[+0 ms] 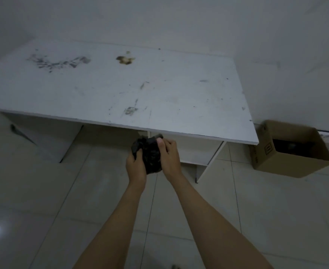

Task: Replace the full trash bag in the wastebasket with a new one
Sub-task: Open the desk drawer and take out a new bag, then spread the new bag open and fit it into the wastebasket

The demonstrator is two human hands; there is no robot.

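here both hands (152, 158) clutch a crumpled, glossy black plastic bag (150, 154).

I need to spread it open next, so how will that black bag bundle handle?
The black trash bag is crumpled between both hands, so it is probably floppy and light. Its thin film looks likely to cling and resist opening.

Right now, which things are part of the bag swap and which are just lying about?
Job: crumpled black plastic trash bag, held by left hand and right hand.
Lying about: stained white table; open brown cardboard box beside it.
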